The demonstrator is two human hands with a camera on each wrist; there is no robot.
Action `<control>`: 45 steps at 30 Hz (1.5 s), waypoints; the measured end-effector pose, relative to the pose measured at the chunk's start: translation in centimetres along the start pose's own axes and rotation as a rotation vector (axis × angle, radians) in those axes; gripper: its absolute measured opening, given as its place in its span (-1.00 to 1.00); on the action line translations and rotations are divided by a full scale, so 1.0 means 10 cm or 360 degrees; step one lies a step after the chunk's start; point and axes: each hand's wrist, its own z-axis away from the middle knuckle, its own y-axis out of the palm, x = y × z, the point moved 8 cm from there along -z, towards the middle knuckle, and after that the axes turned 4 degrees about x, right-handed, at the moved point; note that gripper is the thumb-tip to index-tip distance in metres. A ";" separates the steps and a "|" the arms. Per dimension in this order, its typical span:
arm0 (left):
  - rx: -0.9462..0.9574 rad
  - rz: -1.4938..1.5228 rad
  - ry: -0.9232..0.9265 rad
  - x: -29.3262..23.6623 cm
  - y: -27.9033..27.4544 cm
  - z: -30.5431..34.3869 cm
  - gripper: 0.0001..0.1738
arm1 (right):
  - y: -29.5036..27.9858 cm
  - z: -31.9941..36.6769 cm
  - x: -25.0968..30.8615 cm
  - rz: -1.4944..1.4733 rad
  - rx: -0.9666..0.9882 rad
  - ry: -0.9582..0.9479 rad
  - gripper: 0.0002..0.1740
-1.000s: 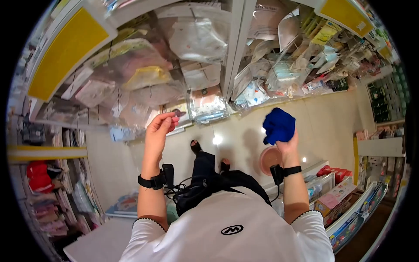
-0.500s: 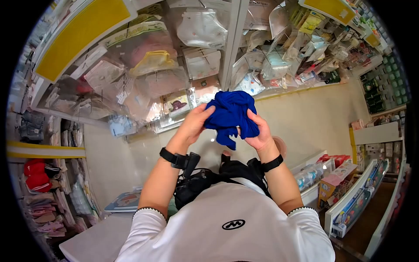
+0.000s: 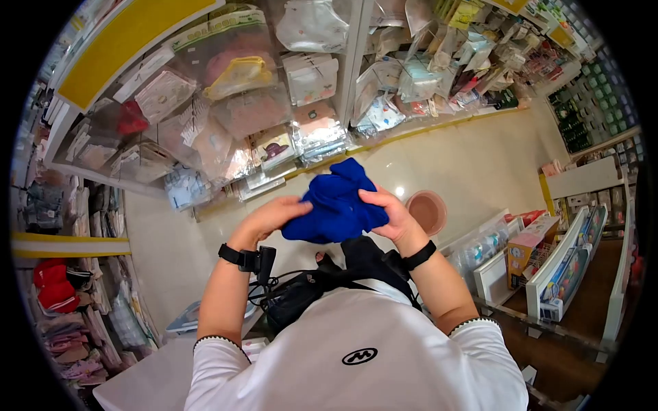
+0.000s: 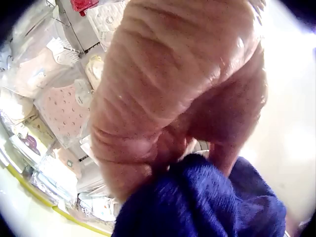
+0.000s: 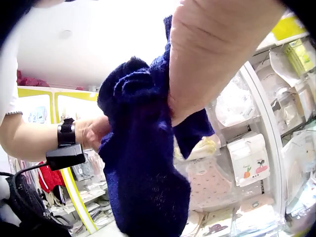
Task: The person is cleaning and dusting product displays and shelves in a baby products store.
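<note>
A crumpled, deep blue cloth (image 3: 334, 209) hangs in front of my body, held between my two hands. My left hand (image 3: 273, 216) grips its left edge, thumb on top. In the left wrist view, the left fingers (image 4: 126, 168) curl down into the fuzzy blue cloth (image 4: 197, 202), their tips hidden. My right hand (image 3: 392, 214) pinches the other side, thumb over the fabric. The right wrist view has the blue cloth (image 5: 143, 168) drooping in thick folds below my right hand (image 5: 212, 54), with its fingertips behind the fabric.
Ahead stands a wall rack of bagged garments (image 3: 250, 109) with a yellow-edged base. A pink basin (image 3: 426, 211) sits on the tiled floor to the right. Boxes (image 3: 529, 250) and shelving stand at the right, folded clothes (image 3: 75, 342) and a white tabletop (image 3: 154, 377) at the left.
The cloth was in my right hand alone, out to the right; it came to the middle, where my left hand took hold. Since then both hands have drawn it lower and slightly left.
</note>
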 end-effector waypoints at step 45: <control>-0.0627 -0.0236 0.0431 0.06 -0.45 0.84 -0.58 | -0.40 0.14 -0.08 0.0758 -0.0583 -0.0272 -0.59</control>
